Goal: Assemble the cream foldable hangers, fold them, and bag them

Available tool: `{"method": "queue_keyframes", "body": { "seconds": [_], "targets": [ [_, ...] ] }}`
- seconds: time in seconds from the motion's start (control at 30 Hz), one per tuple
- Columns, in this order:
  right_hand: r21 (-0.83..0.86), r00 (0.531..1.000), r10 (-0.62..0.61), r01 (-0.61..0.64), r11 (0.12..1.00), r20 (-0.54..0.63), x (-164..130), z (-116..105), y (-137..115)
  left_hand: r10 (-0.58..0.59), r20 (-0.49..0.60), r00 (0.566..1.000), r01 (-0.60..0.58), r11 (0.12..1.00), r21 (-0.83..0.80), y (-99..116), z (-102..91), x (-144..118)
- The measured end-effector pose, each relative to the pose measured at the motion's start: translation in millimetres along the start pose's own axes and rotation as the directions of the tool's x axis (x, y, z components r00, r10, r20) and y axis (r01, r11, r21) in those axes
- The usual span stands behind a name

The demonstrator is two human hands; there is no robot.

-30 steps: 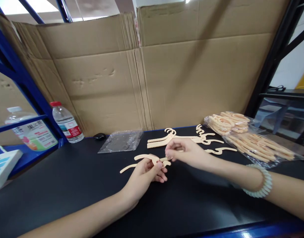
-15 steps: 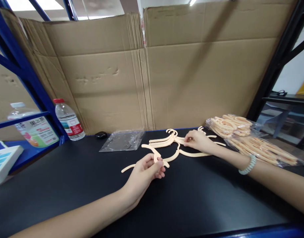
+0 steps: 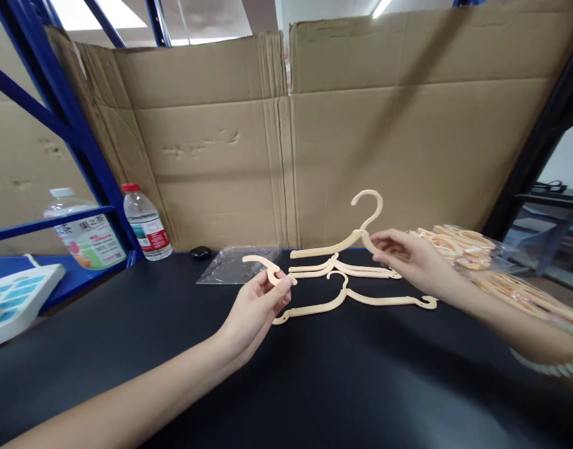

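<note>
In my left hand (image 3: pixel 255 312) a curved cream plastic hanger piece (image 3: pixel 270 267) is pinched between thumb and fingers, its thin end pointing up and left. My right hand (image 3: pixel 410 259) grips a cream clothes hanger (image 3: pixel 352 238) by its right arm, lifting it above the table with the hook upward; the rest of that arm is hidden by the hand. Below lies a hanger (image 3: pixel 382 300) flat on the black table, its left tip near my left hand. Just behind it, more hangers (image 3: pixel 356 270) lie overlapping.
Clear bags of cream hangers (image 3: pixel 468 246) lie at right, partly behind my right arm. A clear plastic bag (image 3: pixel 230 265), a black object (image 3: pixel 200 252) and a red-capped water bottle (image 3: pixel 148 227) are at left. Cardboard (image 3: pixel 408 137) walls the table's back. A blue shelf frame (image 3: pixel 66 131) stands left.
My right hand has lifted a hanger off the table. My left hand has moved slightly left with its piece. The view has shifted a little left.
</note>
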State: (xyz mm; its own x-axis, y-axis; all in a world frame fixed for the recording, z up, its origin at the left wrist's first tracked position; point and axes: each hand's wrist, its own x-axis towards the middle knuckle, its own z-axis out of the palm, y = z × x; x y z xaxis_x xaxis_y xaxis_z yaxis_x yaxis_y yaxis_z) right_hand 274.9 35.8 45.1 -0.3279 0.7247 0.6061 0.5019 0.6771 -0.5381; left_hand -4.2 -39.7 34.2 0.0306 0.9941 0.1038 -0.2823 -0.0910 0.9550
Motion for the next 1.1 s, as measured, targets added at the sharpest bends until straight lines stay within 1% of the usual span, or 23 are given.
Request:
{"method": "queue_keyframes", "body": {
  "seconds": [0.13, 0.27, 0.4, 0.53, 0.67, 0.8, 0.97, 1.1],
  "targets": [
    [-0.024, 0.998, -0.052, 0.052, 0.998, -0.024, -22.6, 2.6, 2.9, 0.028, -0.007, 1.0, -0.028, 0.999, -0.045, 1.5, -2.5, 4.0],
    [-0.095, 0.989, -0.145, 0.145, 0.985, 0.005, -33.9, 4.9, 2.2, 0.034, 0.045, 0.998, -0.029, 0.995, -0.095, -2.0, -3.6, 5.1],
    [-0.154, 0.972, -0.232, 0.224, 0.962, -0.033, -35.5, 4.5, -2.3, -0.005, 0.098, 0.995, 0.02, 0.989, -0.146, -2.5, -2.2, 2.1],
    [-0.165, 0.958, -0.276, 0.262, 0.951, -0.072, -36.3, 4.3, -4.4, -0.059, 0.136, 0.989, 0.082, 0.983, -0.167, -0.2, -0.1, -1.6],
    [-0.26, 0.94, -0.321, 0.283, 0.923, -0.116, -36.8, 2.1, -5.8, -0.083, 0.147, 0.986, 0.111, 0.975, -0.191, 2.1, 1.4, -3.1],
    [-0.32, 0.921, -0.367, 0.31, 0.895, -0.134, -37.4, -0.2, -7.5, -0.09, 0.136, 0.987, 0.116, 0.974, -0.194, 2.9, 2.7, -2.6],
    [-0.353, 0.88, -0.444, 0.365, 0.861, -0.172, -38.1, -0.1, -11.1, -0.085, 0.166, 0.982, 0.117, 0.975, -0.188, 1.3, 2.9, -1.9],
    [-0.383, 0.859, -0.485, 0.397, 0.834, -0.165, -37.9, -0.3, -15.0, -0.078, 0.17, 0.982, 0.105, 0.982, -0.157, -0.5, 3.5, -2.9]
  ]
}}
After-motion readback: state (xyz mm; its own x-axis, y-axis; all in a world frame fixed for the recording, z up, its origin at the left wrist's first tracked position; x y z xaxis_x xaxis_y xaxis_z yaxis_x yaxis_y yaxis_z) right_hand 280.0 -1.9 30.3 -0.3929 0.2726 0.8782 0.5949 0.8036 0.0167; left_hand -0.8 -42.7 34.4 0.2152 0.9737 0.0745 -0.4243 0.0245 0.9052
